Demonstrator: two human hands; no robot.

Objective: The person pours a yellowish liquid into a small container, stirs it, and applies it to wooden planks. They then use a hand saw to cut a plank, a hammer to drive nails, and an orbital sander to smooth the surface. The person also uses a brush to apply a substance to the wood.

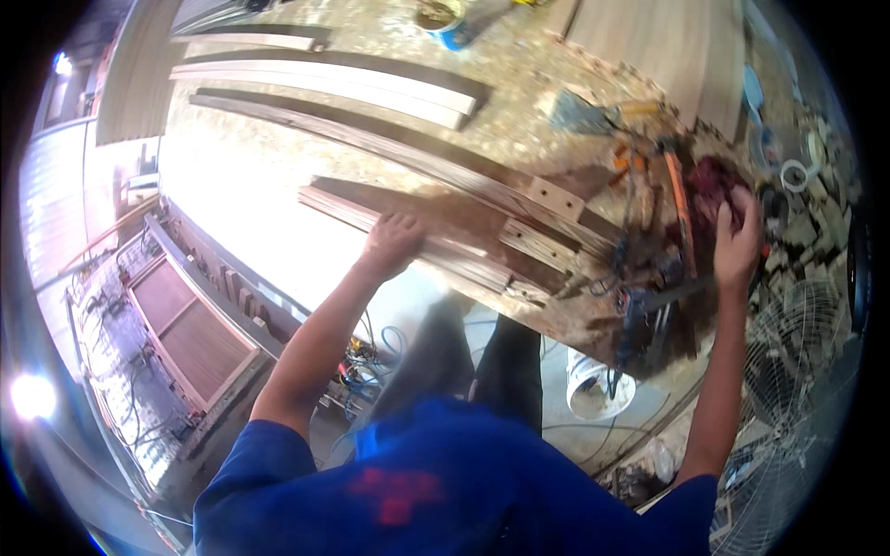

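Observation:
Near the front edge of the workbench (250, 157), my left hand (393, 245) is closed over a narrow wooden strip (464, 262) that lies along that edge. At the bench's right end, my right hand (738, 243) grips a crumpled dark red cloth (712, 181). Just left of the cloth is a tool with an orange handle (681, 199), among a jumble of hand tools. Between my hands are two small wooden blocks with drilled holes, one block (556, 197) behind the other block (538, 246). A long wooden strip (371, 144) runs behind them.
Pale wooden strips (324, 82) and a blue-and-white tub (448, 28) lie farther back. Wide wooden panels (649, 46) cover the far right. A white bucket (598, 389) stands below the bench, a wire-caged fan (788, 361) at right, and a framed panel (190, 329) at left.

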